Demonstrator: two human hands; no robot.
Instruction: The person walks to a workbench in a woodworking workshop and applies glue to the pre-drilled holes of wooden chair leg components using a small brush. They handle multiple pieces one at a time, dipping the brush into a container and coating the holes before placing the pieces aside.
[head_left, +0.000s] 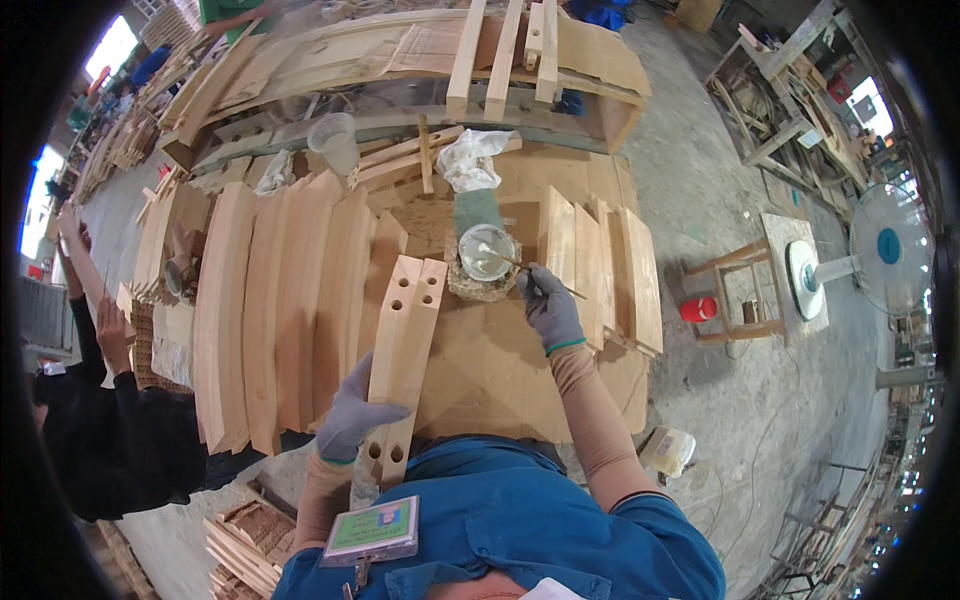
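Observation:
My left hand (355, 412), in a grey glove, grips the near end of two pale wooden pieces (407, 330) lying side by side on the workbench, each with two round holes at the far end. My right hand (548, 305), also gloved, holds a thin stick (520, 264) whose tip dips into a small round bowl of whitish glue (487, 250). The bowl sits on a crusted block in the middle of the bench.
Curved wooden slats (280, 310) lie in a row to the left, shorter boards (600, 270) to the right. A white rag (470, 158) and plastic cup (335, 140) sit behind. Another person in black (110, 420) works at left. A fan (885, 250) and stool (740, 295) stand right.

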